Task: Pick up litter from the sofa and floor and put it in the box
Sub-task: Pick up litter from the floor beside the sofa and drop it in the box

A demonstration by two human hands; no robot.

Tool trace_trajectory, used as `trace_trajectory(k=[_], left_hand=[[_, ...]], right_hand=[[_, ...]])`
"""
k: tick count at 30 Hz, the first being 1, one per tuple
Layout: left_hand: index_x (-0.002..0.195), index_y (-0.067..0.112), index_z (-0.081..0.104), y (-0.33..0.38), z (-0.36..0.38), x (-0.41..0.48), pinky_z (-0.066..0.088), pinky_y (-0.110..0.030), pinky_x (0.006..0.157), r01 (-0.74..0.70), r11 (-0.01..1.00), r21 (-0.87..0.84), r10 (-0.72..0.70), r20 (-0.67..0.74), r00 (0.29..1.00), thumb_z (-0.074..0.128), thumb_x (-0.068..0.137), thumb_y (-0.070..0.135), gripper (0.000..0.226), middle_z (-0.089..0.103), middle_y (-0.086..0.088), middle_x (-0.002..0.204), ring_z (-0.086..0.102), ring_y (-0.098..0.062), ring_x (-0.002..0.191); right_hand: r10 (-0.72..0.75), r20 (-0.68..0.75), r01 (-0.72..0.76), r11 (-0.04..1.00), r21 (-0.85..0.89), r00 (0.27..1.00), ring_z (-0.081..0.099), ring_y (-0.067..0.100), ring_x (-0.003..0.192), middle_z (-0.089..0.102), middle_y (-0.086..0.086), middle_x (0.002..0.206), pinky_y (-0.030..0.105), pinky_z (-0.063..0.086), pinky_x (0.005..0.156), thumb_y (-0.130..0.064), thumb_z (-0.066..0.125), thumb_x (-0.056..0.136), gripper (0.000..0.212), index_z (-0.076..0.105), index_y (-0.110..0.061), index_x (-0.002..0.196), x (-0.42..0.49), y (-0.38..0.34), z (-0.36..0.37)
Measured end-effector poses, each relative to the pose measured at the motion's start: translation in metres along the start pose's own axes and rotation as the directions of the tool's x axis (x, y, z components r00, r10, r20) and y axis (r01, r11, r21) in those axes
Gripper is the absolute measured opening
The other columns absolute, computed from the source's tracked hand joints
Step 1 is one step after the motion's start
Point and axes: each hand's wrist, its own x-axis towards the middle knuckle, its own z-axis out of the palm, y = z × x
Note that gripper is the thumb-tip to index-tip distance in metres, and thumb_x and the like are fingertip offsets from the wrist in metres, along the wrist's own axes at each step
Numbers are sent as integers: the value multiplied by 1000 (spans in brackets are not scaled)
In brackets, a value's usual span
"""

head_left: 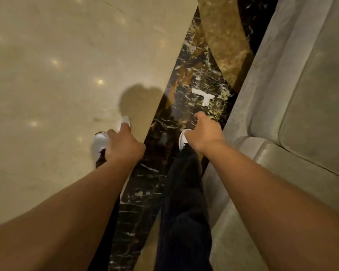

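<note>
A white T-shaped paper scrap (203, 96) lies flat on the dark marble strip (186, 79) of the floor, close to the sofa's base. My right hand (204, 133) hovers just short of it, back up, fingers bent downward and apart, with nothing in them. My left hand (123, 145) reaches out over the pale floor, and its curled fingers pinch a small white scrap (126, 120) that pokes out past the fingertips. No box is in view.
The grey sofa (294, 106) runs along the right, with its seat cushion edge near my right forearm. Pale polished floor (53, 79) fills the left. My white shoes (100, 140) and dark trouser leg (184, 202) stand over the marble strip.
</note>
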Motion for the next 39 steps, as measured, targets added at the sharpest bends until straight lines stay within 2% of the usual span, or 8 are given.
trace_trajectory(k=[6,12,15,19,22,26,34,39], left_hand=[[132,27,37,5,98,169,38,-38,71,206,957,-204,-222,-55,974,67,75,22,64,42,-17,116,40,-26,76],[144,36,19,-6,192,277,40,-43,97,264,936,-231,-296,-118,948,71,78,22,85,7,-21,153,36,-45,127],[142,39,15,-24,227,311,37,-47,105,302,936,-181,-326,-122,937,63,82,25,78,-9,-23,155,35,-50,129],[121,24,29,-42,254,342,39,-56,97,291,957,11,-272,-323,907,45,87,29,39,23,-31,138,36,-52,118],[107,5,47,-62,261,355,41,-50,92,222,974,52,-178,-433,884,40,89,23,26,41,-31,118,42,-49,106],[74,3,69,-60,244,350,46,-43,77,-40,997,66,61,-368,928,48,81,2,22,62,-26,77,56,-44,83],[86,14,62,49,163,270,41,-30,66,-186,979,-82,169,-177,970,65,76,12,11,56,-3,93,53,-19,78],[75,13,55,87,77,196,47,-35,61,-313,947,-71,283,-274,919,60,76,2,12,55,-3,80,53,-22,71]], right_hand=[[131,-17,-130,991,42,991,44,42,122,34,17,142,44,47,92,-30,59,87,68,23,-31,145,211,24,42],[181,-122,-176,983,49,976,39,47,127,15,17,154,48,44,99,-43,60,86,75,17,-42,147,375,82,84],[160,-152,-170,984,-59,975,37,52,129,-4,16,159,52,41,102,-54,61,82,85,7,-47,148,425,105,90],[90,-92,-96,994,-59,992,35,55,128,0,17,157,53,40,103,-42,64,84,71,24,-45,142,463,117,104],[42,-290,-66,995,-73,956,43,48,119,28,18,144,43,43,92,-21,59,88,34,50,-24,120,472,122,120],[-104,-244,79,991,-110,964,56,37,104,63,20,106,34,46,83,-7,54,88,16,68,-8,96,454,108,124],[-410,-172,401,912,-85,896,59,27,79,64,9,81,29,37,60,-30,61,83,22,67,-9,79,329,-4,86],[-447,-209,477,870,122,870,31,10,52,35,-6,54,31,22,48,-50,52,89,50,34,-22,51,233,-79,30]])
